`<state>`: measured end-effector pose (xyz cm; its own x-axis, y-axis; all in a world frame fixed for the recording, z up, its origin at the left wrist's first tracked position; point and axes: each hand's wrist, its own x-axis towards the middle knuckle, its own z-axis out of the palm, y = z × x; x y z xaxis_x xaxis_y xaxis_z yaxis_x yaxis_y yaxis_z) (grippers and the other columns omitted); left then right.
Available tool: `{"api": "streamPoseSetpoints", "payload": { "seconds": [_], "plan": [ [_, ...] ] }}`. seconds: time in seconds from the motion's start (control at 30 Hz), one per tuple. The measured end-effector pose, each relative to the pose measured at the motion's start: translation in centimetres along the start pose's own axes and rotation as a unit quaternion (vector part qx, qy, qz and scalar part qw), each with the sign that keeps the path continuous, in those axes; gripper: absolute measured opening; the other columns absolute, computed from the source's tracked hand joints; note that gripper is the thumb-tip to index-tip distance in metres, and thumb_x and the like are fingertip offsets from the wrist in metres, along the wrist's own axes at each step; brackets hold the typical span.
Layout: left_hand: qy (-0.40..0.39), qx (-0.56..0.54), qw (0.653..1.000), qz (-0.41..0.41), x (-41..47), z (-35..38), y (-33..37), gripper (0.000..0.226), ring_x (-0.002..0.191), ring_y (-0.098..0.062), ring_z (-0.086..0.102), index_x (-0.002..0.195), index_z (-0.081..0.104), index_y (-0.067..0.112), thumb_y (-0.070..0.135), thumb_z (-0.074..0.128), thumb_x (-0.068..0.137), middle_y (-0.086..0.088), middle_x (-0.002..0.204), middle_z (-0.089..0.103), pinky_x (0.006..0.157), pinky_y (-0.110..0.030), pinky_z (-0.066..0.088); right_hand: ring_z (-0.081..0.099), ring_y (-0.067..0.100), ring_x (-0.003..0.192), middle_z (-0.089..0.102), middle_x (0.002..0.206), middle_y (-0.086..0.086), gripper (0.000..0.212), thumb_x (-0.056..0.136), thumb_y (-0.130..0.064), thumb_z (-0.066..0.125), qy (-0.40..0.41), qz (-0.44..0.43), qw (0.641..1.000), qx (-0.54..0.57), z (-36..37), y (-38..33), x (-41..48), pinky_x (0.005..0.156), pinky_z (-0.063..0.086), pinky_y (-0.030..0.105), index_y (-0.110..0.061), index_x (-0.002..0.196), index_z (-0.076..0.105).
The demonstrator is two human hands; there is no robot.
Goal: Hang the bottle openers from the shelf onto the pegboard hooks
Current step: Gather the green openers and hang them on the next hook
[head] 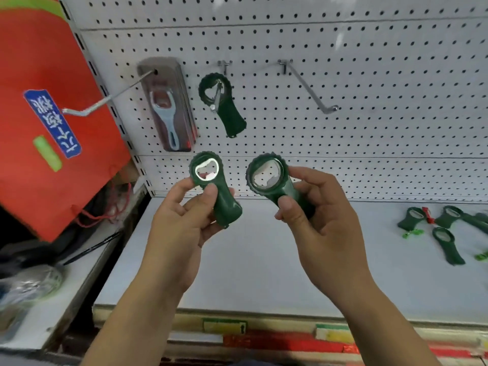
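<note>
While left hand (pixel 179 220) grips one opener (pixel 225 205), right hand (pixel 317 212) grips second opener (pixel 276 192) below hook (pixel 309 85).

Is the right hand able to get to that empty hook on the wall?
Probably yes. The right hand, gripping an opener, is below the empty hook, and nothing lies between them.

White Chinese characters on blue label (pixel 52 122), red bag (pixel 34 62), tilted, perhaps unreadable; shelf-edge tags (pixel 224 326) blurred
</note>
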<state>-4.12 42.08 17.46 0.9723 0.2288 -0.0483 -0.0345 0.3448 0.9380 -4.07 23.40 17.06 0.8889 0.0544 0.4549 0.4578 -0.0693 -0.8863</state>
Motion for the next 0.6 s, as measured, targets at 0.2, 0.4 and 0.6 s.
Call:
{"api": "streamPoseSetpoints", "payload": {
  "seconds": [0.2,0.4,0.6],
  "plan": [
    [-0.011,0.008,1.0,0.028,1.2,-2.4,1.7,0.042,0.09,-0.021,0.076,0.13,0.056,0.023,0.01,0.064,0.092,-0.007,0.109,0.078,0.066,-0.029,0.059,0.067,0.021,0.08,0.065,0.093,-0.016,0.029,0.098,-0.021,0.059,0.02,-0.097,0.995,-0.001,3.5,-3.6,2.5,0.079,0.057,0.033,-0.033,0.124,0.056],
    [-0.027,0.015,0.999,0.045,1.2,-3.6,2.4,0.061,0.103,-0.025,0.074,0.132,0.058,0.034,0.018,0.072,0.075,-0.007,0.111,0.077,0.074,-0.038,0.062,0.062,0.016,0.074,0.063,0.089,-0.002,0.03,0.101,-0.012,0.059,0.049,-0.109,0.993,-0.01,5.2,-4.3,4.6,0.073,0.053,0.026,-0.032,0.122,0.056],
    [-0.014,0.037,0.998,0.047,1.0,-4.5,2.8,0.044,0.099,-0.023,0.076,0.128,0.062,0.029,0.018,0.068,0.087,-0.008,0.102,0.079,0.075,-0.04,0.061,0.064,0.022,0.082,0.07,0.095,-0.004,0.025,0.099,-0.017,0.063,0.066,-0.046,0.995,-0.056,6.6,-3.0,6.1,0.08,0.058,0.041,-0.03,0.12,0.064]
  ]
}}
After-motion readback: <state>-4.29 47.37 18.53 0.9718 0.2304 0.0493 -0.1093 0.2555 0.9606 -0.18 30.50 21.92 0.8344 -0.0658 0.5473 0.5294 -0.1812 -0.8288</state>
